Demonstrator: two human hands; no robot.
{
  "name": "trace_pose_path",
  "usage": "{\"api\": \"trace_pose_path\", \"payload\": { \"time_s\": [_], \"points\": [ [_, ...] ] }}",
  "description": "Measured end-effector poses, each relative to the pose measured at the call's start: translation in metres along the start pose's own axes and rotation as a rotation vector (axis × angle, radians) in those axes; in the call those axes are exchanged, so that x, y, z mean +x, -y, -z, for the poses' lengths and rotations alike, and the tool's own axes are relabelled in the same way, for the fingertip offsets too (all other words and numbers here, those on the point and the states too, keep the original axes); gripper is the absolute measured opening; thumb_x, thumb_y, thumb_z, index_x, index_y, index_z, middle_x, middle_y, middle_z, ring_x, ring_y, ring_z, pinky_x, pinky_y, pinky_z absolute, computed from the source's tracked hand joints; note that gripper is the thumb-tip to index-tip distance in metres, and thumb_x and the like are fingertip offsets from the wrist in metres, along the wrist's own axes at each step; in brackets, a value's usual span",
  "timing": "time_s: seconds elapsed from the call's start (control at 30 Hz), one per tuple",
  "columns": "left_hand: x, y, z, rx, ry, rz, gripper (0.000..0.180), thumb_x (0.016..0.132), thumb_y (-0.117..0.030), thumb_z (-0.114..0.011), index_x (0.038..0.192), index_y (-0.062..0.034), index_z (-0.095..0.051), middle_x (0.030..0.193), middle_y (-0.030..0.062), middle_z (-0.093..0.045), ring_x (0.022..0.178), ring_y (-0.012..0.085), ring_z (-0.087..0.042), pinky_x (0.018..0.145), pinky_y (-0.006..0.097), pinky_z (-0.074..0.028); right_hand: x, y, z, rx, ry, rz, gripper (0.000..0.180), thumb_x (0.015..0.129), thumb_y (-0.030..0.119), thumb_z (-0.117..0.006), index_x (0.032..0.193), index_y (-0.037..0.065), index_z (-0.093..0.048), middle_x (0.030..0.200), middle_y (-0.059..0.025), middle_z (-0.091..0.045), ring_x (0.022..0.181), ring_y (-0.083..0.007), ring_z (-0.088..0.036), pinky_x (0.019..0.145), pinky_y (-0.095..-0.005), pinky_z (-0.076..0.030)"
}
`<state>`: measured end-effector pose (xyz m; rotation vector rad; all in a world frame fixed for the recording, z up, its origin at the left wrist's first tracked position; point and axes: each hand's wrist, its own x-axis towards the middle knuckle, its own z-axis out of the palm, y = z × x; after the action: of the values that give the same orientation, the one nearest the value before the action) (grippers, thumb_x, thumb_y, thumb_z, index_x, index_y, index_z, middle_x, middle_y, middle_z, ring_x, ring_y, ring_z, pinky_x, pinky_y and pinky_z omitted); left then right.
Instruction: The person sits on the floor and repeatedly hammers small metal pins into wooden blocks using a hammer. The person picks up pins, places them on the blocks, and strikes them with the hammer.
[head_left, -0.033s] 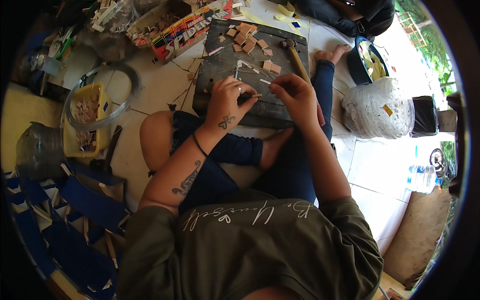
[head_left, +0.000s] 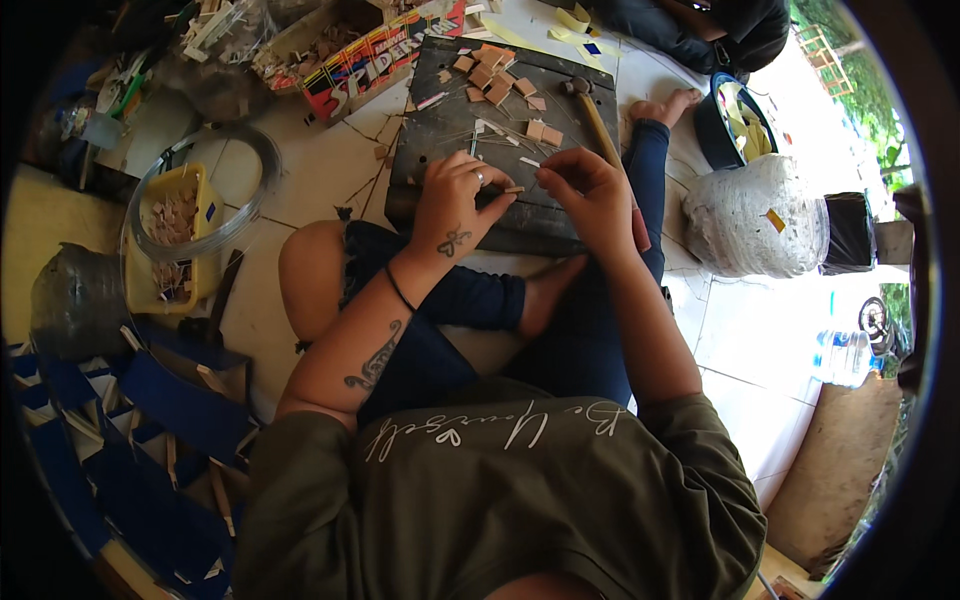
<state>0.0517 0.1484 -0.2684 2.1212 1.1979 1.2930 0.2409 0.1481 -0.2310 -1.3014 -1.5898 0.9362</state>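
My left hand (head_left: pixel 458 200), with a ring on one finger, pinches a small wooden piece (head_left: pixel 514 190) between thumb and fingertips. Facing it, my right hand (head_left: pixel 592 192) is closed in a pinch at a thin white strip (head_left: pixel 529 162), which sticks out from its fingertips. Both hands hover over the near part of a dark low board (head_left: pixel 430 150). On that board lie a heap of small square wooden pieces (head_left: pixel 497 78), a pair of similar wooden squares (head_left: pixel 543 133) and several thin wires. A hammer (head_left: pixel 598 118) rests along the board's right side.
At left, a coil of wire (head_left: pixel 268 190) lies over a yellow basket (head_left: pixel 205 265) of wood scraps. A printed box (head_left: pixel 380 60) stands behind. Blue slatted pieces (head_left: pixel 150 470) fill the lower left. A dark tub (head_left: pixel 712 120) and wrapped bundle (head_left: pixel 750 215) stand right; another person (head_left: pixel 740 30) sits beyond.
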Motion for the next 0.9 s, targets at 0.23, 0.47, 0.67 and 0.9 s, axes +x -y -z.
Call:
{"api": "trace_pose_path", "payload": {
  "time_s": [0.23,0.47,0.67,0.9],
  "points": [
    [-0.002,0.0,-0.001,-0.004,0.004,0.025,0.01,0.074,-0.013,-0.077,0.082,-0.0098,-0.072,0.083,0.0016,-0.069,0.09,0.0224,-0.061,0.085,0.037,-0.043,-0.003,0.011,-0.011,-0.182,-0.048,0.152,0.013,0.08,0.005,-0.074,0.09,0.0,-0.068,0.083,-0.01,-0.071,0.078,-0.016,-0.071,0.072,-0.0273,-0.054],
    [-0.002,0.003,-0.003,0.009,0.0,0.01,0.009,0.074,-0.014,-0.077,0.08,-0.0111,-0.071,0.083,0.0008,-0.069,0.091,0.0217,-0.061,0.086,0.037,-0.042,-0.002,0.012,-0.012,-0.234,-0.032,0.214,0.012,0.08,0.004,-0.073,0.089,0.0,-0.067,0.084,-0.012,-0.071,0.079,-0.0202,-0.071,0.072,-0.0299,-0.055],
    [-0.003,0.004,-0.003,0.001,-0.004,0.005,0.01,0.073,-0.014,-0.077,0.08,-0.0113,-0.071,0.083,0.0008,-0.069,0.091,0.0216,-0.061,0.086,0.037,-0.042,-0.002,0.013,-0.013,-0.296,-0.021,0.254,0.011,0.083,0.005,-0.074,0.09,-0.001,-0.067,0.083,-0.0081,-0.071,0.079,-0.0138,-0.07,0.073,-0.0264,-0.054],
    [-0.003,0.003,-0.002,0.022,-0.001,0.011,0.009,0.073,-0.013,-0.077,0.08,-0.0108,-0.072,0.082,0.001,-0.069,0.089,0.0213,-0.061,0.086,0.037,-0.042,-0.001,0.015,-0.012,-0.325,0.004,0.263,0.01,0.082,0.004,-0.074,0.088,-0.001,-0.067,0.082,-0.0091,-0.071,0.079,-0.0146,-0.071,0.073,-0.0269,-0.054]
  ]
}}
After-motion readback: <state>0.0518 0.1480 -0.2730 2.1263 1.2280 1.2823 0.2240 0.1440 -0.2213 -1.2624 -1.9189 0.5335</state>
